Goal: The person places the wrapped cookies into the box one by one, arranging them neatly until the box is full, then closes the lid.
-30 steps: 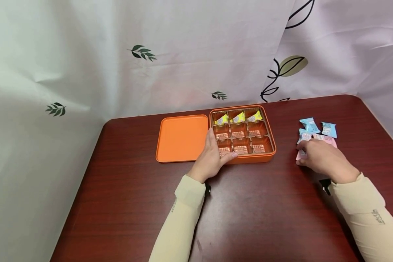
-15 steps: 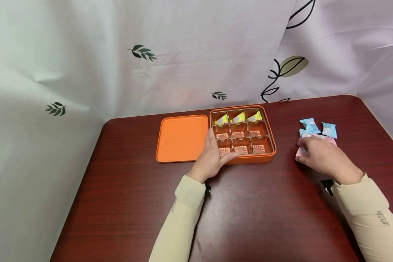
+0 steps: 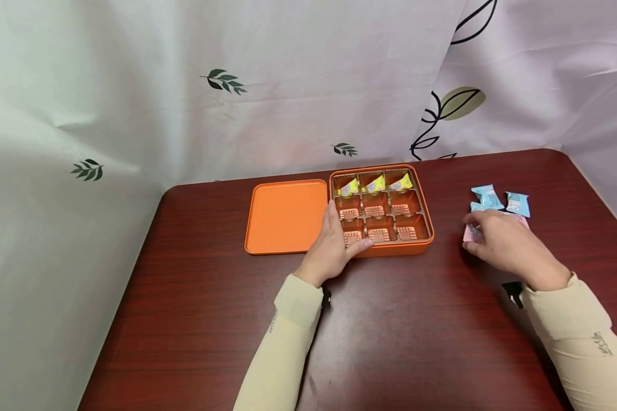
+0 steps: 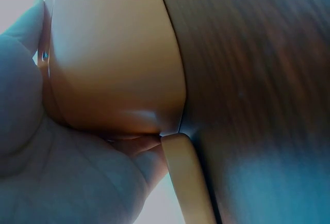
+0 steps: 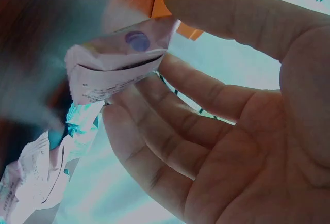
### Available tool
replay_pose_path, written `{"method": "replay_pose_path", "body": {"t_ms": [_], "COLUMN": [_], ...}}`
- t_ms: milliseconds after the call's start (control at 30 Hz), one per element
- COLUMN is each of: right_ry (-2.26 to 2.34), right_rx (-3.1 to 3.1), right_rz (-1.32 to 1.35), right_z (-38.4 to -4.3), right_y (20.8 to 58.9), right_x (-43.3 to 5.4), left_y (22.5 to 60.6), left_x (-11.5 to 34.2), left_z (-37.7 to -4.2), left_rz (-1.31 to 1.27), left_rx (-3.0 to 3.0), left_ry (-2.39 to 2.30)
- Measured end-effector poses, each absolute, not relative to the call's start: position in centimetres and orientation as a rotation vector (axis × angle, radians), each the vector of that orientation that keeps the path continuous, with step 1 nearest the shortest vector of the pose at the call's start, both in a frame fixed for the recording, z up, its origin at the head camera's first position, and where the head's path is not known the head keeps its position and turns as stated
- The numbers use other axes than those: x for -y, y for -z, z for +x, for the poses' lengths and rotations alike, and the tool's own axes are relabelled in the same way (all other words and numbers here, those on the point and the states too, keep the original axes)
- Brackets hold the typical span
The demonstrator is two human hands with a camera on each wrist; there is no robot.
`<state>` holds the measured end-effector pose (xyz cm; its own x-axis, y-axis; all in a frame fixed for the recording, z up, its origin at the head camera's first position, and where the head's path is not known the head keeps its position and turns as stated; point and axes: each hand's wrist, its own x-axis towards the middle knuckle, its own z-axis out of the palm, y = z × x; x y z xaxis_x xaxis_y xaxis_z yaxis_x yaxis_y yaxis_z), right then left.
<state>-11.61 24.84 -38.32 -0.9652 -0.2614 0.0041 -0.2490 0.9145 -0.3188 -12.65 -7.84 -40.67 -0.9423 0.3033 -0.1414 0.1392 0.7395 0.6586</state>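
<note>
My left hand (image 3: pixel 329 251) rests against the front left corner of an orange box (image 3: pixel 401 249), fingers straight along its side and thumb on the front rim. Yellow wrapped candies (image 3: pixel 374 184) lie in the back row of its compartment tray; the middle and front rows are bare where visible. To the right of the box, my right hand (image 3: pixel 514 245) pinches a pink wrapped candy (image 5: pixel 124 61) between thumb and forefinger. Just beyond that hand lie blue wrapped candies (image 3: pixel 488 197) and more pink wrappers (image 5: pixel 36 177), partly hidden by it in the head view.
An orange lid (image 3: pixel 288 217) lies flat, touching or nearly touching the box's left side. The dark red wooden table (image 3: pixel 391 342) reaches back to a white patterned curtain (image 3: pixel 288 114) behind the box.
My right hand has shifted slightly away from me and leftward, and the pink candy at its fingertips has moved with it. My left hand, the box and the lid stay put.
</note>
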Motion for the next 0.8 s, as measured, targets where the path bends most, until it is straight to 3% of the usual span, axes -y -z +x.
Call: {"method": "replay_pose_path", "body": {"t_ms": [800], "right_ry": [0.666], "right_rx": [-3.145], "right_rz": [-0.429], "right_z": [-12.1], "right_y": [36.6], "right_x": [-23.2], "left_y": [40.8], "left_x": [7.9], "left_z": [-12.7], "left_rz": [0.344], "left_rx": [-2.705], "left_ry": [-0.990]}}
